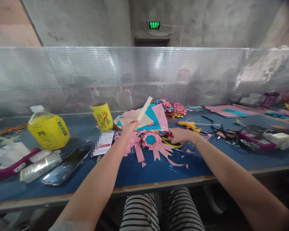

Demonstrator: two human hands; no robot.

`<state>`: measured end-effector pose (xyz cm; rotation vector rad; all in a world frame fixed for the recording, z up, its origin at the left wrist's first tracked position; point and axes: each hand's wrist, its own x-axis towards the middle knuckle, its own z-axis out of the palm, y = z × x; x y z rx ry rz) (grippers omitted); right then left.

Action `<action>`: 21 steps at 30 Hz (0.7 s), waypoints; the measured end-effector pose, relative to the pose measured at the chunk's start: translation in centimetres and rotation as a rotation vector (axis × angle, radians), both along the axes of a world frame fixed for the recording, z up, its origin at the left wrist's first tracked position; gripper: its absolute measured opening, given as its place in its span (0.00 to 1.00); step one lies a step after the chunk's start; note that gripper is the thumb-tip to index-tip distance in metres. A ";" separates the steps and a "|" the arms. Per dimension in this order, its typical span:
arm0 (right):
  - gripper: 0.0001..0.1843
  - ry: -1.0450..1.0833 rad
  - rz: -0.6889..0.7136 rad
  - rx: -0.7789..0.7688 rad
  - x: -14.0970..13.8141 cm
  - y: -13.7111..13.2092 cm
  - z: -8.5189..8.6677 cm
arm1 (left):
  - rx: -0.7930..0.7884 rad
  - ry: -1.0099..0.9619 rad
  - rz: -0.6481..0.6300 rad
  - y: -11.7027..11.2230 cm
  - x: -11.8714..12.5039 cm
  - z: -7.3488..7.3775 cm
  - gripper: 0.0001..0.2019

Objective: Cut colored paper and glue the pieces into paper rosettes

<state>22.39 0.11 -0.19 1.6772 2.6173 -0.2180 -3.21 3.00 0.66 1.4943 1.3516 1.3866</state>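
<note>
Grey concrete wall (86,22) fills the top of the frame, with one green lit exit sign (154,25) at top centre; below it, one perforated metal screen (106,70) spans the width behind one blue tabletop (146,178).

At centre, the left hand (132,125) has its grip closed on the lower end of a narrow, straight, cream-coloured strip (144,109), which slants up to the right over cream, blue and pink paper sheets (160,117). Right of centre, the right hand (177,135) has curled fingers at a yellow-looped handle (174,145); I cannot tell whether its grip is closed on it.

Handling the strip well probably means pinching it lightly at the end, so it neither bends nor creases, and holding it clear of the pink rosette with a blue centre (151,140) just below.

Counted: one strip, one rosette lying apart in the foreground, one yellow glue gun (190,126) right of centre, one yellow printed cylinder (101,116) left of centre, one clear jug of yellow liquid (49,130) at left, and two purple power strips (251,140), one at each side. Heaped pink-and-blue flowers (174,108) overlap too much to count.
</note>
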 end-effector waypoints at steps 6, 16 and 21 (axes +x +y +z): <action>0.17 -0.056 -0.082 0.124 -0.3 -0.1 -0.5 | 0.077 -0.094 -0.038 -0.2 -0.1 0.1 0.10; 0.20 0.061 -0.298 0.254 0.5 0.5 0.1 | 0.120 -0.100 -0.073 -0.2 0.0 0.6 0.08; 0.18 0.415 -0.207 0.103 0.8 1.0 0.2 | 0.180 -0.149 -0.165 -0.2 0.2 0.6 0.10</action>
